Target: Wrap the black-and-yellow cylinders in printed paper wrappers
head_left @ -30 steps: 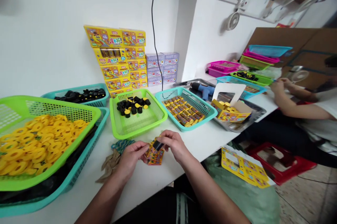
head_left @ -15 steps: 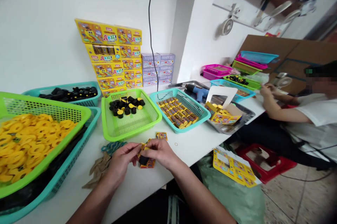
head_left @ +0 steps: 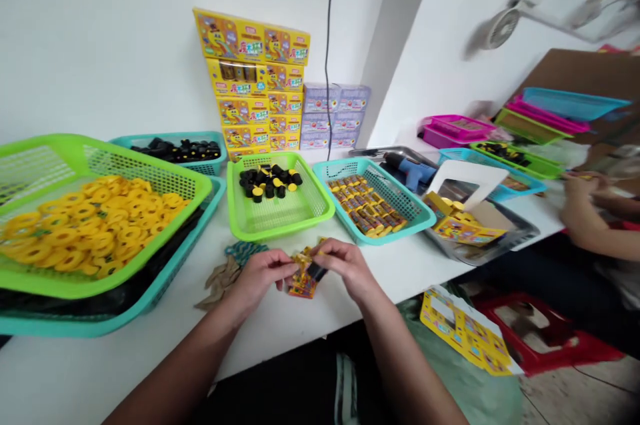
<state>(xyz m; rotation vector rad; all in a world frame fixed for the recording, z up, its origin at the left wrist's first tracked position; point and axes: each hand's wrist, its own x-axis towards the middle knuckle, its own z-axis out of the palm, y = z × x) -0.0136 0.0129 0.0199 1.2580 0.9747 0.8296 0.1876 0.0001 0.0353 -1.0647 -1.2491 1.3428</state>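
Left hand (head_left: pixel 267 272) pinches yellow printed label (head_left: pixel 302 263), right hand (head_left: pixel 346 264) grips black cylinder (head_left: pixel 317 271); uneven pull between them may crease the label.

The left grip (head_left: pixel 265 275) and right grip (head_left: pixel 350 270) are bare-fingered, and both forearms (head_left: pixel 193 353) are uncovered. Black clothing (head_left: pixel 280 395) shows at the lap, marked by a lengthwise grey-green strip (head_left: pixel 344 388) with paler lines.

Against the white wall (head_left: pixel 100 45) before me stand stacked yellow boxes (head_left: pixel 243 82), with a lower stack of purple boxes (head_left: pixel 346 122) to their right. A black cord (head_left: pixel 327 45) hangs in front of the purple ones. Far right, a small fan (head_left: pixel 503 28) is fixed to the wall; near right stands a red stool (head_left: pixel 570 360).
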